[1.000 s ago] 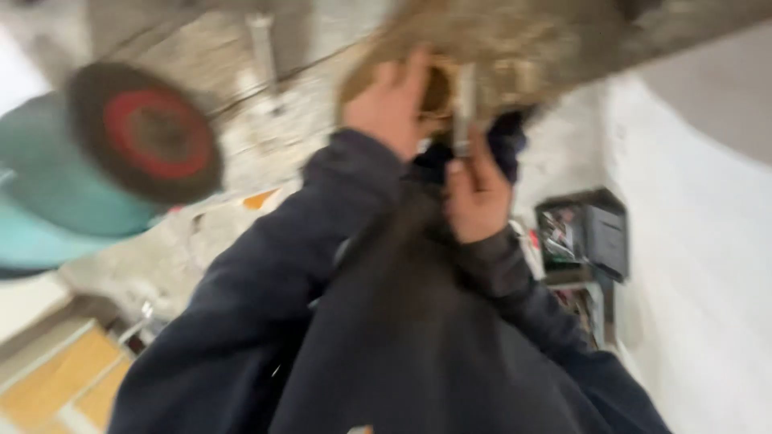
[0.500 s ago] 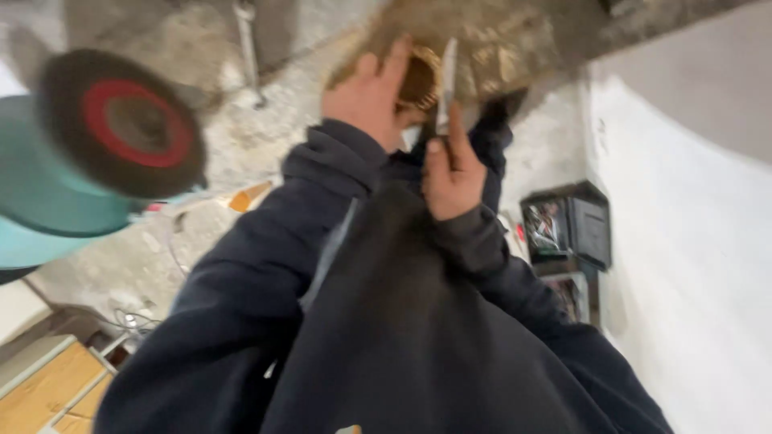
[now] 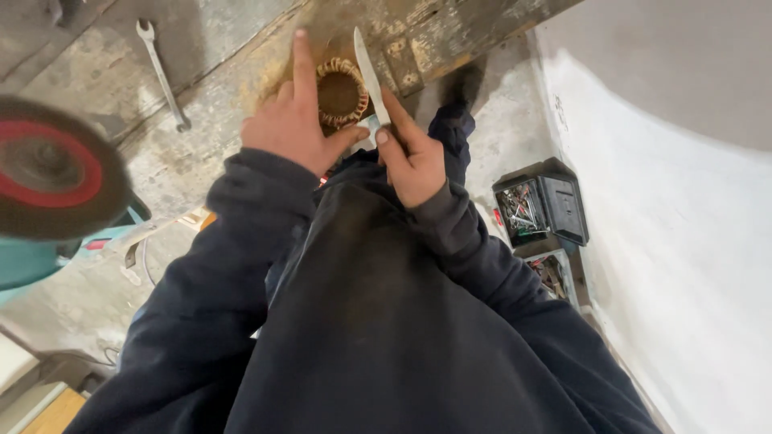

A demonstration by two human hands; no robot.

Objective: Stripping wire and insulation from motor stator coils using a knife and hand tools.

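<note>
My left hand (image 3: 293, 120) lies on the worn wooden bench top (image 3: 450, 32), its index finger stretched out and its thumb against a round ring of copper windings (image 3: 341, 94). My right hand (image 3: 414, 157) grips a slim pale metal blade (image 3: 366, 72) by its lower end. The blade runs upward along the right side of the ring, touching or almost touching it. Both arms are in dark blue sleeves.
A wrench (image 3: 163, 74) lies on the metal surface at the upper left. A dark wire wheel with a red hub (image 3: 52, 169) sits at the left on a teal machine (image 3: 32, 261). An open black case of small tools (image 3: 539, 207) stands on the floor by the white wall (image 3: 683, 225).
The view has steadied and sharpened. My left hand has spread flat with its index finger out beside the ring. The blade in my right hand now stands along the ring's right side.
</note>
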